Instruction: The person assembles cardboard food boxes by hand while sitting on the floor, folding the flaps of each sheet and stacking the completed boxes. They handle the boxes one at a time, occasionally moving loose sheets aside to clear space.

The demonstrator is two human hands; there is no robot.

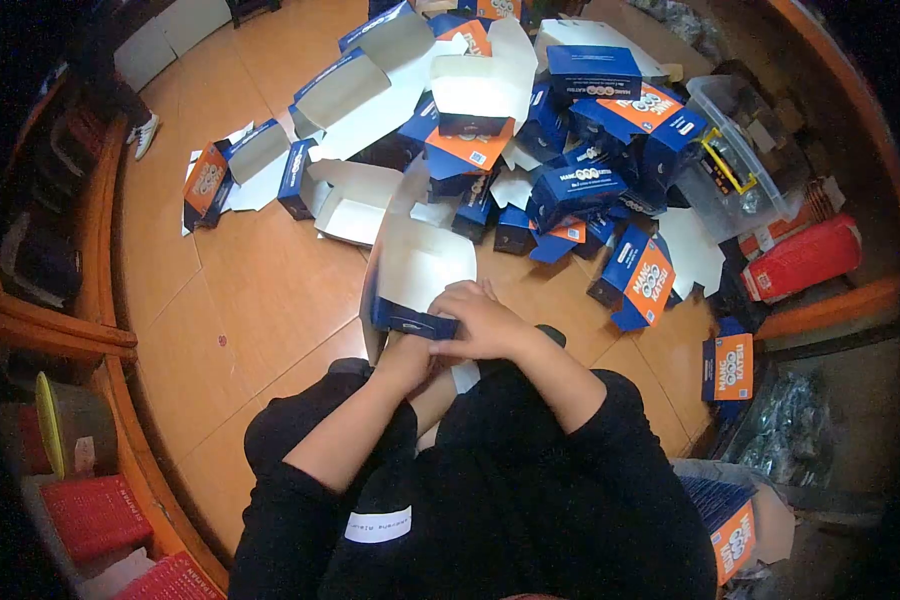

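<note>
An unlidded cardboard food box point(425, 265), white inside and dark blue outside, stands tilted in front of my lap with its tall flap raised on the left. My right hand point(482, 320) is closed over the box's near right corner, fingers bent over the wall. Below the near blue wall, my left hand point(408, 362) grips the box from underneath; most of its fingers are hidden. The two hands nearly meet at the near edge.
A pile of blue and orange food boxes point(580, 185) spreads over the tiled floor point(240, 330) ahead. Right of it stand a clear plastic bin point(735, 170) and a red package point(805, 258). More flat boxes point(735, 535) stand at lower right. Another person's shoe point(145, 137) is at far left.
</note>
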